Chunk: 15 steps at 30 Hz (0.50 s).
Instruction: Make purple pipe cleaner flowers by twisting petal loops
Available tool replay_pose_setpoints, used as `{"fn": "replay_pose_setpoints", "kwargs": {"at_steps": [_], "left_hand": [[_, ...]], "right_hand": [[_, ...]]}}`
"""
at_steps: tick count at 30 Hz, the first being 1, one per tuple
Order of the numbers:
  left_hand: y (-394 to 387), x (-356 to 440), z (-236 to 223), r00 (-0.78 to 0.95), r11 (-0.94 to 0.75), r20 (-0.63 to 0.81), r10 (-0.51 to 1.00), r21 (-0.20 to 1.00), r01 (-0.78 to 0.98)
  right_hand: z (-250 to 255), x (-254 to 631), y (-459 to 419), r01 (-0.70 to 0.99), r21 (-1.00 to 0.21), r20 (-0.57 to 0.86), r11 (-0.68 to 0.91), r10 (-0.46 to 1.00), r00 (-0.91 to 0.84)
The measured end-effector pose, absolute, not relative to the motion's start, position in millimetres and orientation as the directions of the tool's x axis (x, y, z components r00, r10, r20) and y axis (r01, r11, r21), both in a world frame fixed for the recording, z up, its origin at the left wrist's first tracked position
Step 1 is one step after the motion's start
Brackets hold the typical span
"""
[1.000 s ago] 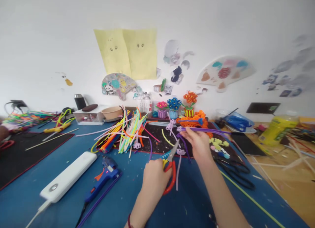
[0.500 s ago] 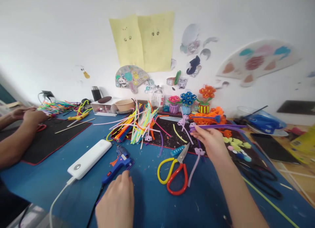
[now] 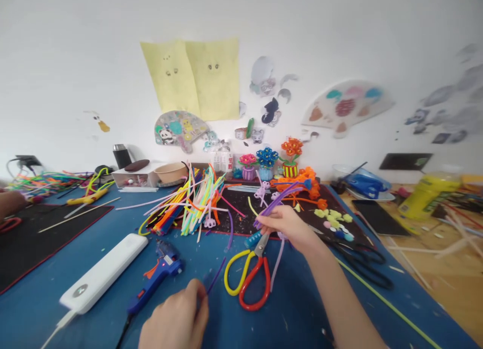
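Observation:
My right hand (image 3: 289,227) pinches a bundle of purple pipe cleaners (image 3: 278,200), held slanted above the dark mat. At the lower middle, my left hand (image 3: 176,314) is closed on a single purple pipe cleaner (image 3: 217,275) that sticks out past its fingertips. Between my hands, scissors (image 3: 253,278) with one yellow and one red handle lie on the blue table; the right hand's fingers hide their blade tips. Beside the scissors lies a light purple looped piece with a stem (image 3: 278,261), partly covered by my right hand. A blue glue gun (image 3: 156,278) rests left of my left hand.
A white power bank (image 3: 105,272) with a cable lies at left. Colourful pipe cleaners (image 3: 199,200) are heaped at the back, near small potted pipe-cleaner flowers (image 3: 267,160). Black scissors (image 3: 362,263) and a phone (image 3: 379,217) lie at right. A co-worker's hand (image 3: 13,202) shows at the left edge.
The view has shifted to the right. My right hand has brought the purple bundle nearer and tilted it, over the scissors' blades. A purple pipe cleaner now shows projecting from my left hand.

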<state>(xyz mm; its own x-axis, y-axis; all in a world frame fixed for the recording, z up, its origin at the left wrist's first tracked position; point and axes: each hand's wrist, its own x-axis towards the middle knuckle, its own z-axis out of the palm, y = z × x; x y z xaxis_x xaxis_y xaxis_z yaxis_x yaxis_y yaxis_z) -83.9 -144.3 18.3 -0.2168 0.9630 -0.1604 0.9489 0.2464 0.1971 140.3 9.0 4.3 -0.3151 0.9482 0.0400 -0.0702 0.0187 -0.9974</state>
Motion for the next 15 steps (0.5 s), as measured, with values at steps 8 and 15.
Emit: {"fn": "replay_pose_setpoints", "kwargs": {"at_steps": [8, 15], "left_hand": [[-33, -36, 42, 0.019, -0.175, 0.181, 0.983, 0.911, 0.374], [3, -18, 26, 0.182, -0.147, 0.13, 0.975, 0.986, 0.083]], "right_hand": [[7, 143, 4, 0.032, -0.999, 0.002, 0.025, 0.824, -0.567], [-1, 150, 9, 0.033, -0.999, 0.006, 0.036, 0.764, -0.645]]}}
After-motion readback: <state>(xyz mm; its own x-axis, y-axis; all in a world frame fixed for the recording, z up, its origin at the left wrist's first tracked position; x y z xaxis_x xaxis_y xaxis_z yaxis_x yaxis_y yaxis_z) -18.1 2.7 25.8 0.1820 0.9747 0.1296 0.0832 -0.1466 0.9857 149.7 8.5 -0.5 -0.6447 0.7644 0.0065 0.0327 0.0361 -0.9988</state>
